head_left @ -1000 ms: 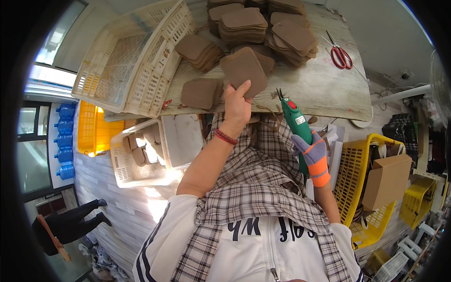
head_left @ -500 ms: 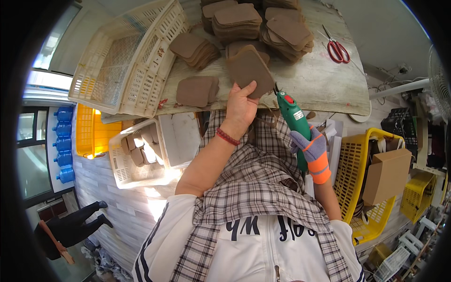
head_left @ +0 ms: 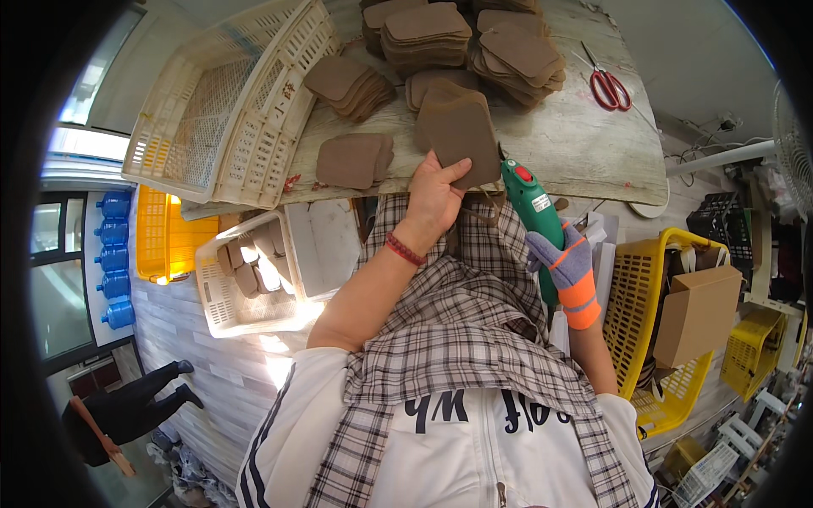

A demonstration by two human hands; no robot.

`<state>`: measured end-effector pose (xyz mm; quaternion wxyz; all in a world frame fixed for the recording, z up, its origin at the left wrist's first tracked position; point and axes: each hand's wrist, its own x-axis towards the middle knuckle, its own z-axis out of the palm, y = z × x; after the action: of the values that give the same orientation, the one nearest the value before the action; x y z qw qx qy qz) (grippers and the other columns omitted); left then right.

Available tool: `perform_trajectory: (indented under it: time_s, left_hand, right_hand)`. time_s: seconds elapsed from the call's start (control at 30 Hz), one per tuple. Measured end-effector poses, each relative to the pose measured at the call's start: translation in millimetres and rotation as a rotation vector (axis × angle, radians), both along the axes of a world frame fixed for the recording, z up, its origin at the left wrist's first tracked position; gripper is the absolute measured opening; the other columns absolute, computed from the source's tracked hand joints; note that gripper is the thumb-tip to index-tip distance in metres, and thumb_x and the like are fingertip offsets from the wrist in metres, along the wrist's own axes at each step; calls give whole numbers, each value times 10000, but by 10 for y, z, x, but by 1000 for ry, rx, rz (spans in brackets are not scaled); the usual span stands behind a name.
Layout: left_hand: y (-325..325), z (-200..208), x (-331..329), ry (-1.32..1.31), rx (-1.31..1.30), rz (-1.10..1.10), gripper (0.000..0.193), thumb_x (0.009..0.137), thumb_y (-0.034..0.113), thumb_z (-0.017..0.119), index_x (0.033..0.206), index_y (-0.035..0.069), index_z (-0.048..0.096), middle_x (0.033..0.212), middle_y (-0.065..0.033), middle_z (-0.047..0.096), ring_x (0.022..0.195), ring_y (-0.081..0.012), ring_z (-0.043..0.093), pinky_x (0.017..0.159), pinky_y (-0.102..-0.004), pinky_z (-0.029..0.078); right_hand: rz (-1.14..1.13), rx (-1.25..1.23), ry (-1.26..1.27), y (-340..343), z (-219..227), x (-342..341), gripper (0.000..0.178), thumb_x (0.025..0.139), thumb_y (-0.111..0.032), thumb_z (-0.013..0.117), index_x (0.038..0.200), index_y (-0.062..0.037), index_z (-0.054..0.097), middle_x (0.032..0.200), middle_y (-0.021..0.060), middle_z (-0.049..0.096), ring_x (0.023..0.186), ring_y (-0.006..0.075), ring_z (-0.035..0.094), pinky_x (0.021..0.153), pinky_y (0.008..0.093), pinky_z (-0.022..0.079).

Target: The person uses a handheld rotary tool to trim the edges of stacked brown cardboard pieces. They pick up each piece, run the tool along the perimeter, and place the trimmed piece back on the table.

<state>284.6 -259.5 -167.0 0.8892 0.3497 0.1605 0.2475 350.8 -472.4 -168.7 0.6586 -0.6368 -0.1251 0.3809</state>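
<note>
My left hand (head_left: 435,193), bare with a red bead bracelet, pinches brown flat pads (head_left: 464,135) with rounded corners, thumb on top. Layered edges show along the left side of these pads, above the table's near edge. My right hand (head_left: 566,258), in a purple and orange glove, grips a green handheld power tool (head_left: 532,201) with a red switch. The tool's narrow dark tip is close to the right edge of the pads; whether it touches them I cannot tell. A small pile of similar pads (head_left: 351,161) lies left of my left hand.
More brown pad stacks (head_left: 425,38) stand at the back of the worn table (head_left: 593,161). Red-handled scissors (head_left: 610,89) lie at right, a white plastic crate (head_left: 262,127) at left. Below are a yellow basket (head_left: 622,313) and a white crate (head_left: 220,296) holding pads. Another person (head_left: 127,415) stands lower left.
The held pads have turned more upright and shifted slightly right, showing more layers at their left edge. The green tool and my gloved hand have moved slightly right.
</note>
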Motion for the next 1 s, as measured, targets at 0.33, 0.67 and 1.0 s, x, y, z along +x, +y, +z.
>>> perform_trajectory:
  time_s: [0.33, 0.67, 1.0]
  left_hand:
    - [-98, -103, -111, 100, 57, -97, 322, 856, -82, 490, 1168, -2, 484, 1127, -116, 594, 1010, -215, 599, 879, -350, 511]
    - [141, -36, -306, 297, 306, -225, 386, 843, -73, 510, 1220, 3, 471, 1145, -100, 594, 1018, -174, 596, 888, -312, 499]
    - [520, 225, -467, 505, 663, -495, 491, 798, -54, 548, 1281, -1, 475, 1152, -50, 592, 999, -119, 574, 874, -253, 461]
  right_hand:
    - [-26, -22, -4, 14, 41, 47, 365, 785, -160, 722, 1044, 23, 542, 720, 44, 608, 548, 94, 569, 466, 215, 464]
    - [53, 0, -38, -95, 63, 117, 370, 791, -168, 714, 1061, 20, 545, 720, 40, 610, 535, 85, 559, 478, 214, 465]
    - [199, -96, -81, -262, 43, 95, 406, 754, -201, 755, 1026, 33, 563, 718, 41, 616, 564, 77, 560, 510, 213, 465]
